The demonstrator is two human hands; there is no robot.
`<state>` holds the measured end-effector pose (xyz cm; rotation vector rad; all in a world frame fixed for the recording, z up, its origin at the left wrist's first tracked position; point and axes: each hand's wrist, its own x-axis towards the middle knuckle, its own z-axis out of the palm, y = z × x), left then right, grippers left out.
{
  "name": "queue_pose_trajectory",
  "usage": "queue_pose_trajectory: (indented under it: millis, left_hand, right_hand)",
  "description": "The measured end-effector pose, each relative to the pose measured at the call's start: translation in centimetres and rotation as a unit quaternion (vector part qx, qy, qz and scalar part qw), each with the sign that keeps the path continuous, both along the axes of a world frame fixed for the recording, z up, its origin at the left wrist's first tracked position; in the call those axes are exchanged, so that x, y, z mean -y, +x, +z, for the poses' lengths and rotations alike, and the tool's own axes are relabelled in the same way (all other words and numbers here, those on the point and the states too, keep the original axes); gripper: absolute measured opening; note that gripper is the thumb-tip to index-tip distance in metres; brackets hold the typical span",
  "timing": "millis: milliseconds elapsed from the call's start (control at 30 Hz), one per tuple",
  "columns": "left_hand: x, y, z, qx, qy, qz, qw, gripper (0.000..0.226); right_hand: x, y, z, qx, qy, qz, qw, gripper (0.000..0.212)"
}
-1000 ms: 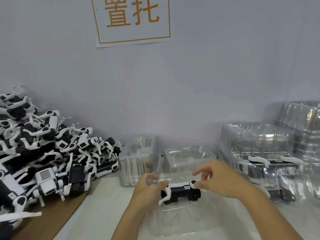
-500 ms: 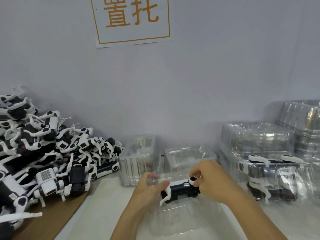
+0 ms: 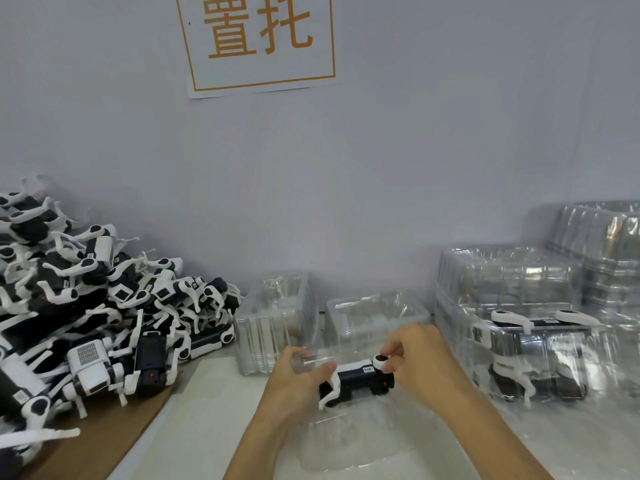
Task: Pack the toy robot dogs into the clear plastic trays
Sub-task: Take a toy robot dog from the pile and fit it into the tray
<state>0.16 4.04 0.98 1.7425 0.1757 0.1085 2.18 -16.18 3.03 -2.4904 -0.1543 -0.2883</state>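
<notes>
Both hands are on one toy dog [image 3: 356,382] right in front of us. Our left hand [image 3: 298,379] curls round its near end, thumb against the white leg, and our right hand [image 3: 420,365] pinches the white round joint at the other end between thumb and fingertips. We hold the black body level, just above the clear tray [image 3: 353,441] lying on the white mat [image 3: 207,410], not seated in it yet as far as we can judge.

Now the risk: that tray is thin and nothing pins it down, so a push off-centre could slide or tip it. The white legs stick out too, and one could catch on the moulded edge and leave the dog riding high.

To our left lies the pile of dogs [image 3: 86,323] waiting their turn; to our right sits a packed tray [image 3: 540,351], with empty trays [image 3: 377,317] behind along the wall.
</notes>
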Motion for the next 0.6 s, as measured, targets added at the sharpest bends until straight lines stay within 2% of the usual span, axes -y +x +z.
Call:
queue_pose_trajectory:
  millis: [333,467,533,600]
  left_hand:
    - [0.3,-0.1,0.2,-0.009,0.005,0.019,1.000,0.038]
    - [0.5,0.0,0.1,-0.012,0.004,0.021,1.000,0.033]
    - [0.5,0.2,0.0,-0.010,0.011,0.026,1.000,0.024]
    - [0.5,0.5,-0.2,-0.004,0.013,0.035,0.999,0.017]
  right_hand:
    - [0.2,-0.3,0.5,-0.007,-0.035,0.018,0.999,0.004]
    - [-0.9,-0.9,0.8,0.032,-0.051,0.066,0.996,0.027]
    - [-1.9,-1.2,0.8,0.028,-0.024,0.113,0.993,0.029]
    - [-3.1,-1.7,0.8,0.017,-0.007,0.155,0.988,0.020]
